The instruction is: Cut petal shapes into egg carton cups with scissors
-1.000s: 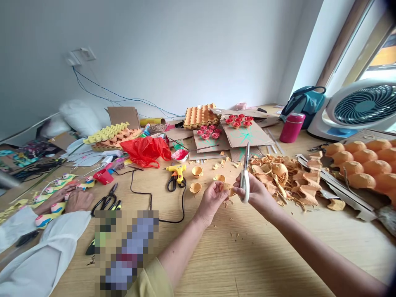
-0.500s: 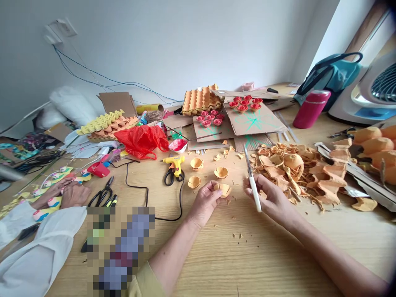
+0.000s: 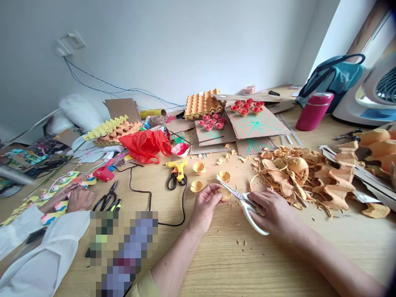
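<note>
My left hand (image 3: 204, 206) pinches an orange egg-carton cup (image 3: 225, 194) by its edge, thumb in front. White-handled scissors (image 3: 247, 203) are in my right hand (image 3: 270, 212), their blades pointing left across the cup's upper rim. Whether the blades are cutting the cup I cannot tell. Just beyond my left hand stand more trimmed cups: one cup (image 3: 224, 176) right behind the blades, another cup (image 3: 197, 186) to the left, and a further cup (image 3: 199, 167) behind that. Small orange scraps (image 3: 239, 242) lie on the wood in front.
A yellow glue gun (image 3: 177, 168) and black-handled scissors lie left of the cups. Carton offcuts (image 3: 297, 177) are heaped at right. Red paper flowers (image 3: 244, 108) sit on cardboard at the back. A co-worker's hands (image 3: 78, 198) are at far left. A pink bottle (image 3: 314, 111) stands back right.
My right hand has turned the scissors from upright to pointing left and brought their blades over to the cup. My left hand still holds the cup. The view has shifted slightly.
</note>
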Available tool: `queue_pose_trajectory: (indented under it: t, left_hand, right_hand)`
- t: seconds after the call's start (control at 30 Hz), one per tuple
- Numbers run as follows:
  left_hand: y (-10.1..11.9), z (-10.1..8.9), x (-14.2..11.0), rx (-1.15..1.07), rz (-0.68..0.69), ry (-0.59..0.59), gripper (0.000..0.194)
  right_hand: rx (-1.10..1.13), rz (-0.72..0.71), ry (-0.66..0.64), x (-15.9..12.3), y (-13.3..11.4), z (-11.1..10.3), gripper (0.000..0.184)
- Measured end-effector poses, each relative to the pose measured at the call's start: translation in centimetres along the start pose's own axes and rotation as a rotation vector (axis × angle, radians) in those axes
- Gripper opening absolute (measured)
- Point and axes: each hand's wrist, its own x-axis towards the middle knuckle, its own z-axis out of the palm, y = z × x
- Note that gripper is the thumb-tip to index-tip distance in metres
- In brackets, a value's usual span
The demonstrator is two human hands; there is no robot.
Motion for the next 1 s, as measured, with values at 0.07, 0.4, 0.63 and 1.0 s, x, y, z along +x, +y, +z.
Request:
queue_pose_trajectory:
  t: [0.07, 0.4, 0.63, 1.0]
  left_hand:
    - [0.2, -0.1, 0.0, -0.008, -0.006, 0.001, 0.025]
    - [0.8, -0.8, -0.5, -0.065, -0.199, -0.213, 0.041]
    - [0.3, -0.6, -0.4, 0.098, -0.215, -0.221, 0.038]
    - [0.2, -0.9, 0.5, 0.218, 0.021, 0.055, 0.030]
  right_hand:
    - [0.017, 0.007, -0.020, 0.0, -0.2, 0.1, 0.023]
    - [1.149, 0.485, -0.449, 0.0, -0.6, -0.6, 0.056]
    - [1.240, 0.513, -0.311, 0.2, -0.3, 0.0, 0.054]
    - [0.152, 0.131, -0.094, 0.1, 0.1, -0.2, 0.023]
